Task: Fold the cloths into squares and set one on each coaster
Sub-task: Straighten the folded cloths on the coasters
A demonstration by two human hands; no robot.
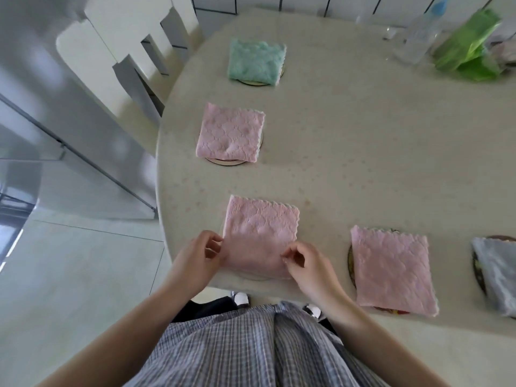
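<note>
Item: pink cloth (261, 233), folded square, over coaster (252, 275).
Left hand (196, 256), right hand (305, 262) pinching near corners; cloth lies directly ahead.

A home dining room. A white chair (122, 48) stands beside the round table (363, 152). Pale floor tiles (69, 275) lie below it.
</note>
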